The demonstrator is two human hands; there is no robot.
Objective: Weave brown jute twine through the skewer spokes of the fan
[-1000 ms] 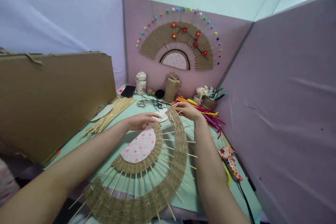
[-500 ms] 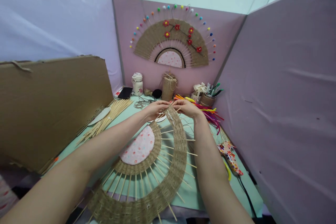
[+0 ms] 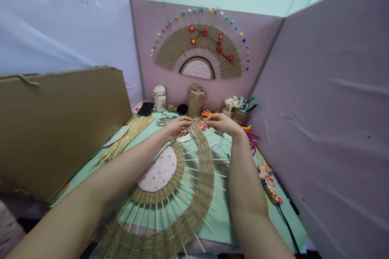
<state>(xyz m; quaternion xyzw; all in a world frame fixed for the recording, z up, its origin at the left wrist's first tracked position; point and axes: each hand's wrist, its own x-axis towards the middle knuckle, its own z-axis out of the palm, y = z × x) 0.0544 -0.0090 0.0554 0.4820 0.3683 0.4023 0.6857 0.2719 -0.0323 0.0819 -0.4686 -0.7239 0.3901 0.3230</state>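
A woven fan [image 3: 206,178] of twine on thin bamboo sticks leans toward me, tilted, with a pink patterned half-circle [image 3: 161,168] at its centre. My left hand [image 3: 179,125] is closed on the fan's far upper end, where stick tips poke out. My right hand [image 3: 221,123] is just right of that end, its fingers pinched together; what they hold is too small to make out, perhaps the twine. Loose twine [image 3: 224,166] trails down between the fan and my right forearm.
A finished fan [image 3: 170,50] hangs on the pink board. Bamboo sticks [image 3: 129,137] lie at left beside a cardboard sheet [image 3: 60,125]. Behind stand a white jar [image 3: 159,98], a twine-wrapped can [image 3: 196,101] and a pen holder [image 3: 241,115]. A patterned glue gun [image 3: 270,184] lies at right.
My right hand has moved right, away from the fan's end and my left hand. The left hand keeps its hold, and the fan has shifted slightly left.
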